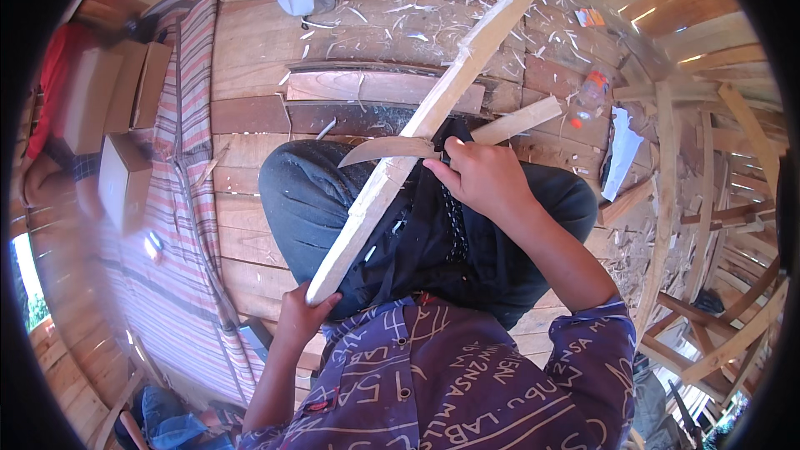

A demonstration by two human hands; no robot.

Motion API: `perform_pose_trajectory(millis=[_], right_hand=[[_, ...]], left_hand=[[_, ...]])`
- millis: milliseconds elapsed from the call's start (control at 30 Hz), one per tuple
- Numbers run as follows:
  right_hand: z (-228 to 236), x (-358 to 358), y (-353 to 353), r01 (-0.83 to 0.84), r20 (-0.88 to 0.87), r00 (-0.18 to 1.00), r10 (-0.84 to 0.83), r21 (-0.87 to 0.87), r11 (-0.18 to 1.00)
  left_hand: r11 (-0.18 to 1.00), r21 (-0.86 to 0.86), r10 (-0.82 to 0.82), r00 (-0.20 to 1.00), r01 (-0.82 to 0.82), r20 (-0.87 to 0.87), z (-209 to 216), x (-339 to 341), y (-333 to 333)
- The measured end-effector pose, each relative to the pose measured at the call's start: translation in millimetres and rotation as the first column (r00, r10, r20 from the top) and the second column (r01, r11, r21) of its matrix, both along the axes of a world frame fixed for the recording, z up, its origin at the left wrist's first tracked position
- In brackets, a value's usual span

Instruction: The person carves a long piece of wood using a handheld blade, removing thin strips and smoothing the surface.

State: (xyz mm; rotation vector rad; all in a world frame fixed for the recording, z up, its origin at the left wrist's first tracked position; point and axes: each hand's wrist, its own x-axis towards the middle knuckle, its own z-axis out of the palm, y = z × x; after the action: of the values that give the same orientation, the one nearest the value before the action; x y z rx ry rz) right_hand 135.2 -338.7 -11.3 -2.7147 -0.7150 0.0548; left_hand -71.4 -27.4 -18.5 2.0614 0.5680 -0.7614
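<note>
1. Fingers of your left hand (300,314) are clamped on the near end of a long, pale wooden stick (446,96), thumb along its side.
2. That stick slants over your lap, from your left hand away to the upper right, its far end above the floorboards.
3. Your right hand (487,173) is wrapped round the handle of a knife (383,149), the fingers together; the handle is mostly hidden in your grip.
4. The curved blade lies across the stick, its tip pointing left beyond the wood.
5. Just past your right hand you have a shorter piece of wood (518,120).
6. Ahead of your knees lies a flat plank (375,88), with pale shavings (417,36) scattered beyond it.
7. To your left spreads a striped cloth (195,75).
</note>
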Motion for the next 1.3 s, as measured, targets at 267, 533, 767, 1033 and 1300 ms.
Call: perform_pose_trajectory(millis=[267, 533, 767, 1033, 1300], right_hand=[[-21, 13, 7, 0.013, 0.114, 0.993, -0.012, -0.013, 1.000], [-39, 31, 4, 0.013, 0.246, 0.969, -0.023, 0.042, 0.999], [-40, 33, 4, 0.059, 0.307, 0.949, -0.066, 0.030, 0.998], [-36, 2, 34, 0.196, 0.080, 0.974, -0.211, 0.160, 0.967], [-32, 58, -4, 0.276, 0.217, 0.942, -0.256, -0.065, 0.959]], left_hand=[[0.995, 0.097, -0.011, 0.999, 0.006, 0.048, -4, -7, -6], [0.997, 0.018, 0.077, 0.996, -0.077, 0.039, 2, -5, -15], [0.991, -0.045, 0.129, 0.991, -0.127, 0.044, 4, -6, -18], [0.985, -0.087, 0.141, 0.987, -0.147, -0.071, 10, 0, -20], [0.983, -0.115, 0.144, 0.990, -0.142, 0.004, 6, -7, -16]])
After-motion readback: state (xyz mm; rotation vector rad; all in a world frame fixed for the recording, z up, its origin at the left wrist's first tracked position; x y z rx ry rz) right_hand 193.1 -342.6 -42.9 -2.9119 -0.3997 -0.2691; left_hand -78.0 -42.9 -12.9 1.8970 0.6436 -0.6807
